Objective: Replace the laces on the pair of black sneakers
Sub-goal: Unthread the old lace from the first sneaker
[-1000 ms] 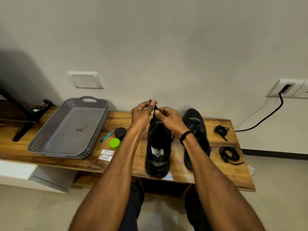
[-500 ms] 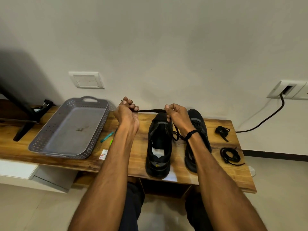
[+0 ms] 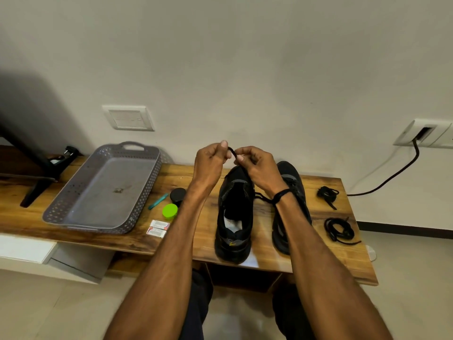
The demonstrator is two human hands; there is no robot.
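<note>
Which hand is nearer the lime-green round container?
Left. The left hand sits up-right of the lime-green round container; the right hand is farther right. Both pinch a black lace.

Home interior, living-room corner. Low wooden bench (image 3: 171, 244) against plain painted wall; wall switch plate (image 3: 128, 118), socket (image 3: 425, 136) with cable, tiled floor (image 3: 49, 305), TV stand leg (image 3: 36, 190).
</note>
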